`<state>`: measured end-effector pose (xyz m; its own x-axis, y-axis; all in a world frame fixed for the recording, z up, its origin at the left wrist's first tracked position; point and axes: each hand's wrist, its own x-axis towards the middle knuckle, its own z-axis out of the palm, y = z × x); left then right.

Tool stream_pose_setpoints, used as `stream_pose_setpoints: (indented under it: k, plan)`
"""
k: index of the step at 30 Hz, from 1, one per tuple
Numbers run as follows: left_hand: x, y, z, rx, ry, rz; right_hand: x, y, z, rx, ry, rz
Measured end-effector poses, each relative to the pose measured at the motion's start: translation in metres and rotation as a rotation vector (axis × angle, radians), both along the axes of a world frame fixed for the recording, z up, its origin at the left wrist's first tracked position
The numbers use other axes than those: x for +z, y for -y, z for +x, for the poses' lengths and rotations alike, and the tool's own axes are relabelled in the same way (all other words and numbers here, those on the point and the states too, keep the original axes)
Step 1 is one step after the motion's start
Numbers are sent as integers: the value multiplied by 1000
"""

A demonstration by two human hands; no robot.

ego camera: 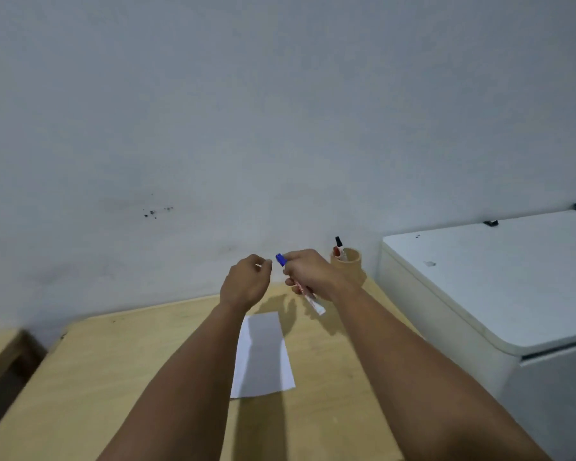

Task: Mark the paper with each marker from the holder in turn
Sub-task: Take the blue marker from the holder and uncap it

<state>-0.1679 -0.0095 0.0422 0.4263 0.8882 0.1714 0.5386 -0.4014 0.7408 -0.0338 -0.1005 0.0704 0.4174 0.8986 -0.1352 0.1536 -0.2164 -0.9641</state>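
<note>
A white sheet of paper [263, 356] lies on the light wooden table [120, 367]. Above its far end my right hand [310, 272] grips a white marker with a blue cap [313, 302], the cap pointing up and left. My left hand [246, 282] hovers just left of the cap, fingers curled and close to it but holding nothing that I can see. A tan round holder [348, 266] stands at the table's far right by the wall, with a black-capped marker [339, 247] sticking out of it.
A white appliance with a flat lid [499, 287] stands directly right of the table, taller than the tabletop. A pale wall runs along the table's far edge. Part of a wooden piece of furniture [4, 357] shows at the lower left.
</note>
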Motion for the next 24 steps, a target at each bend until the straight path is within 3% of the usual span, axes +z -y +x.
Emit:
stream_pose_setpoints:
  k: [8, 16, 20, 22, 24]
  plan:
    - [16, 3, -99, 4, 28, -9, -9, -6, -80, 306, -34, 51]
    - [24, -30, -151, 52, 30, 18, -11, -41, -129, 340, -31, 164]
    - [15, -55, -167, 229, 67, 13, -27, -58, -125, 323, 241, 172]
    - [3, -68, -185, 322, -28, 77, -42, -62, -114, 279, 322, 149]
    - [-16, -78, -197, 322, -213, 166, -55, -68, -105, 171, 251, 151]
